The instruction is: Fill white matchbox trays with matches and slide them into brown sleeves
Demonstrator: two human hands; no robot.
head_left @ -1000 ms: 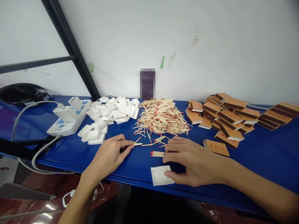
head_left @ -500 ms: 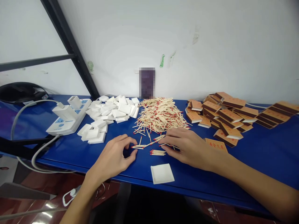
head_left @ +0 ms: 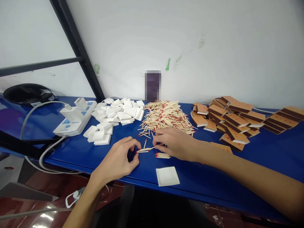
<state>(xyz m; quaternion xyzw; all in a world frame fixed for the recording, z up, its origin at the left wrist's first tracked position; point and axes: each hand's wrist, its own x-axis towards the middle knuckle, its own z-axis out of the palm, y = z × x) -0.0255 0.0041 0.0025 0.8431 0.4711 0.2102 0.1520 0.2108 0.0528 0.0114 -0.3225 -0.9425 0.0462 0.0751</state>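
My left hand [head_left: 118, 156] rests on the blue table with thumb and index finger curved and apart, the index tip beside a few loose matches [head_left: 143, 150]. My right hand [head_left: 175, 142] reaches in from the right, its thumb and index finger pinched on a match [head_left: 153, 147] close to those loose ones. Below its fingers lies a small, neat row of matches [head_left: 162, 155], red heads to the left. Nearer the front edge sits a single white matchbox tray [head_left: 168, 176]. Behind my hands rises a big heap of matches [head_left: 166, 115].
White matchbox trays [head_left: 114, 114] are heaped at left, near a power strip [head_left: 76, 120] with chargers and cables. Printed matchbox sleeves [head_left: 235, 120] pile up at right; one lies partly behind my right forearm. A dark metal frame [head_left: 78, 47] stands at left, against the wall.
My right hand has moved left toward my left hand and now pinches a match over the loose ones. My left hand keeps nearly the same pose. The whole view has shifted slightly.
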